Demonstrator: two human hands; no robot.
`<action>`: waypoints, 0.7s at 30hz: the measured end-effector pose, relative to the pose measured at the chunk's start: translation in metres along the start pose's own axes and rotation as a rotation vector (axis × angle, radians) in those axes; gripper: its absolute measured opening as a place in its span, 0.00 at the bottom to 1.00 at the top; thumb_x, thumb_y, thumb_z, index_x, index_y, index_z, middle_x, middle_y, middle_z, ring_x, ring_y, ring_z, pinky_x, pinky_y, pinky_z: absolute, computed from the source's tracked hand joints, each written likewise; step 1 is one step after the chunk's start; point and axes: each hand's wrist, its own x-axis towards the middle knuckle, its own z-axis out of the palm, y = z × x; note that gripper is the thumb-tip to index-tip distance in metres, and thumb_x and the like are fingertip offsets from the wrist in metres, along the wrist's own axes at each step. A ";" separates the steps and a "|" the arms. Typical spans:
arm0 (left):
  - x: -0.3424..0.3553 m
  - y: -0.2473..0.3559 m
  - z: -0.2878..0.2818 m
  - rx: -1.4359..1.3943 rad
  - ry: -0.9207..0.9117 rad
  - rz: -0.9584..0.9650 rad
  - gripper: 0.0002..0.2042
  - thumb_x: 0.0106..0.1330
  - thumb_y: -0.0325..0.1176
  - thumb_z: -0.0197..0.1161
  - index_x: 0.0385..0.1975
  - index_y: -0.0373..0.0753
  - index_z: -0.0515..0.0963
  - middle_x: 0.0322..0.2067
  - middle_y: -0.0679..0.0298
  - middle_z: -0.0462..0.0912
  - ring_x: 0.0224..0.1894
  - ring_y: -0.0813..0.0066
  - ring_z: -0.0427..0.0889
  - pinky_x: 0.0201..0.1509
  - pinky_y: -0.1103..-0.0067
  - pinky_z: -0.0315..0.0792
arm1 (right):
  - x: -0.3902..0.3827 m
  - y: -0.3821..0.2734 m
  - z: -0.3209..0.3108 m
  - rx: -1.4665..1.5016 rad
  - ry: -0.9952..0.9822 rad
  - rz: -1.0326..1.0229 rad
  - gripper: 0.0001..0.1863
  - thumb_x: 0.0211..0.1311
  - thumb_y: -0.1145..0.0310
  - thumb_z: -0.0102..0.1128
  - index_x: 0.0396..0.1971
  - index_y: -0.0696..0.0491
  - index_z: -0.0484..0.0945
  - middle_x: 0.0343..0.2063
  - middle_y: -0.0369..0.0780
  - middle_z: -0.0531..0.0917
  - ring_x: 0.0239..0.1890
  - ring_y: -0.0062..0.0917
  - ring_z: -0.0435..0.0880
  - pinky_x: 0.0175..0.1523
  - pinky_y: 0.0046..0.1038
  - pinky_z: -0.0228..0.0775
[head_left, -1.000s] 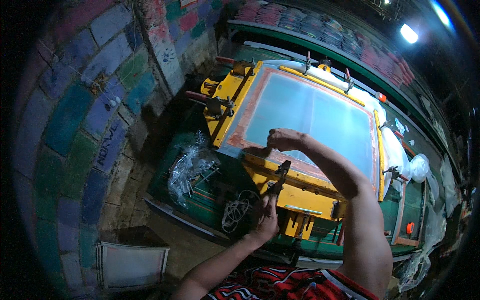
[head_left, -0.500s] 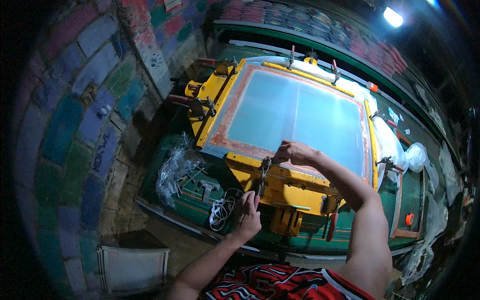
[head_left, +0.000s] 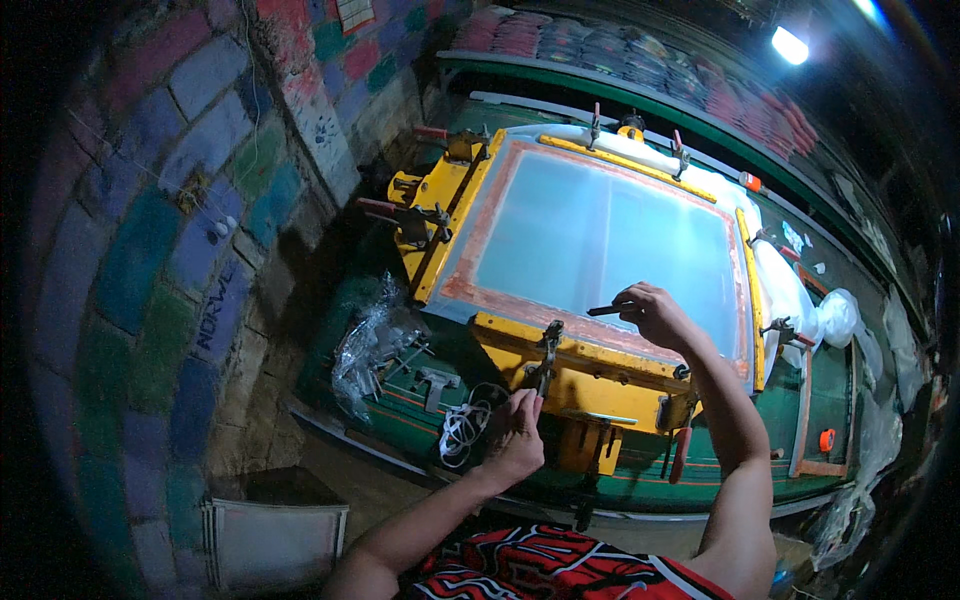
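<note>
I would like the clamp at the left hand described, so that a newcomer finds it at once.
Over the green table is a big pale-blue screen edged by yellow bars. Along its near edge, look left of centre for the dark clamp. Unlike the red-handled clamp farther right on that edge, it has the left hand on its lower end.

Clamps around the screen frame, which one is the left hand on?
The left clamp on the near yellow bar: the left hand grips its lower end; no hand touches the others.
</note>
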 end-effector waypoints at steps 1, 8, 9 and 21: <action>-0.004 0.001 -0.006 0.012 -0.049 0.006 0.35 0.64 0.29 0.66 0.69 0.29 0.57 0.63 0.42 0.65 0.62 0.41 0.67 0.65 0.53 0.62 | 0.000 -0.016 0.000 0.035 0.015 0.037 0.08 0.63 0.75 0.64 0.41 0.58 0.82 0.38 0.46 0.86 0.43 0.44 0.84 0.48 0.39 0.78; -0.020 -0.046 -0.089 0.000 -0.055 0.081 0.41 0.68 0.50 0.67 0.71 0.29 0.55 0.64 0.42 0.64 0.66 0.42 0.66 0.68 0.53 0.60 | 0.020 -0.134 0.026 0.102 0.095 0.082 0.10 0.63 0.79 0.65 0.44 0.55 0.82 0.38 0.44 0.86 0.41 0.36 0.88 0.46 0.34 0.80; -0.024 -0.060 -0.107 0.031 0.027 0.099 0.41 0.69 0.50 0.66 0.70 0.29 0.55 0.64 0.42 0.65 0.66 0.42 0.66 0.67 0.53 0.60 | 0.024 -0.152 0.037 0.119 0.099 0.044 0.09 0.62 0.79 0.64 0.41 0.56 0.83 0.39 0.45 0.86 0.42 0.39 0.87 0.46 0.36 0.79; -0.127 -0.239 -0.352 0.022 0.207 -0.371 0.34 0.70 0.32 0.64 0.71 0.29 0.55 0.66 0.38 0.63 0.68 0.39 0.64 0.73 0.52 0.57 | 0.144 -0.321 0.260 0.585 0.031 0.345 0.12 0.67 0.74 0.67 0.48 0.61 0.82 0.44 0.44 0.90 0.47 0.26 0.89 0.56 0.30 0.80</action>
